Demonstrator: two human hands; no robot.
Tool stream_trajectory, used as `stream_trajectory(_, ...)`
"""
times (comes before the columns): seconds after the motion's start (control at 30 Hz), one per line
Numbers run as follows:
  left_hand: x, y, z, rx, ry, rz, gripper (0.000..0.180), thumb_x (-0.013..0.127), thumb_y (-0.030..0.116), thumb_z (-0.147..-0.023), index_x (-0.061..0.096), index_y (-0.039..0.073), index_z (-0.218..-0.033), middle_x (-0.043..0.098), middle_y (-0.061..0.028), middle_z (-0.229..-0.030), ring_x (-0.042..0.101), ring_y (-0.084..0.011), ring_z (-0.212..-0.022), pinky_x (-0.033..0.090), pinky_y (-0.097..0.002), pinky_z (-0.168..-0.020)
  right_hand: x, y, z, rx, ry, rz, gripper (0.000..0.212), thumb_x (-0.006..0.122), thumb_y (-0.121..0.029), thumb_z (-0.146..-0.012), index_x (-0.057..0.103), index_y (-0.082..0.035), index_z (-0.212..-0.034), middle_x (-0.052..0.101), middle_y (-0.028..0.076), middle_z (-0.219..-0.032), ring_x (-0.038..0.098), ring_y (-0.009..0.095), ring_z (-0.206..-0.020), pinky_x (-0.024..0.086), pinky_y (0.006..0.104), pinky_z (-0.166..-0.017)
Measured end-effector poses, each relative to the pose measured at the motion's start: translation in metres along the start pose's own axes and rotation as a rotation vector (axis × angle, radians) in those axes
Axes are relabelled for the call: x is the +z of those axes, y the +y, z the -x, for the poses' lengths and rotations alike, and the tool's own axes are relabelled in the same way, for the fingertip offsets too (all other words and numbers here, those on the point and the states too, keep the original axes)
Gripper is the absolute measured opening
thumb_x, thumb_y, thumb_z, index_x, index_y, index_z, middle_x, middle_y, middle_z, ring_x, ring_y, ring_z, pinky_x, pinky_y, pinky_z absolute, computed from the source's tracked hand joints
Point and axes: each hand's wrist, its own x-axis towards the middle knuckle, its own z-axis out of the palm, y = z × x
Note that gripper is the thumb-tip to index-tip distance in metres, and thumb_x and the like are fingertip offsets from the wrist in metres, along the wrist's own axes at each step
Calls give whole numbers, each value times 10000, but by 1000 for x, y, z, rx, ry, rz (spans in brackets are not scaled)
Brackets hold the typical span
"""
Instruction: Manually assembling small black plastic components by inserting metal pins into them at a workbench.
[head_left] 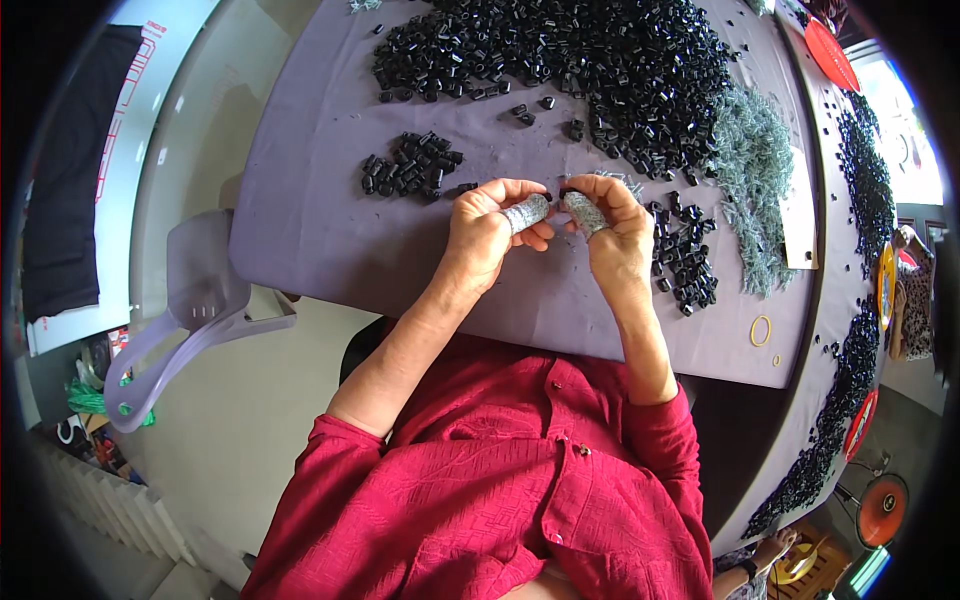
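Observation:
My left hand (487, 225) and my right hand (612, 222) meet above the near part of the table, thumbs and fingers pinched together. Pale grey-white wraps cover both thumbs. Between the fingertips shows a small black piece (557, 204), mostly hidden by the fingers. To the left of my left hand lies a small heap of short black tubular plastic pieces (410, 165). Another small heap of black pieces (686, 255) is just right of my right wrist. A few thin grey pieces (622, 183) lie behind my right fingers.
A large black pile (560, 60) covers the far purple tabletop (320, 190), with thin grey pieces (752, 190) heaped at its right. Rubber bands (761, 331) lie near the right edge. A second table holds more black pieces (850, 370); another person's hand (775, 548) is below it. A plastic chair (205, 280) stands left.

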Motion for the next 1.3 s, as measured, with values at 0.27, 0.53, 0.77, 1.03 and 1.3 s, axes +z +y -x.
stream_trajectory(0.27,1,1,1,22,-3,-43,189,463,-25,-871,608,-42,-991,655,-132,-830,634,-159,-615,541,-260,-543,3,2,3,11,-33,37,351,427,157,-727,617,18,-988,664,74,-843,601,110,-728,488,231,-676)
stream_trajectory(0.53,7,-7,2,93,41,-173,182,487,-62,-848,629,-39,-960,657,-106,-800,635,-138,-631,548,-250,-569,3,12,11,15,6,161,287,525,128,-736,624,18,-982,672,91,-835,623,107,-760,487,236,-699)
stream_trajectory(0.77,6,-14,4,190,8,-400,196,481,-64,-867,630,-34,-989,660,-81,-812,641,-121,-671,550,-244,-599,1,8,12,105,27,94,304,490,148,-697,644,12,-921,676,89,-844,635,127,-780,490,244,-704)
stream_trajectory(1.03,16,-7,21,116,-80,-416,222,480,-2,-890,604,-50,-1068,653,-79,-841,624,-119,-719,535,-256,-664,-4,2,23,-312,32,433,316,539,78,-614,630,-21,-901,639,130,-836,637,296,-758,511,325,-679)
stream_trajectory(1.3,27,-6,29,41,-117,-694,149,573,14,-797,646,-14,-924,620,-92,-609,582,-110,-502,460,-258,-454,-23,-1,41,-284,-156,659,311,595,51,-589,579,-32,-888,587,137,-796,589,334,-761,481,395,-670)
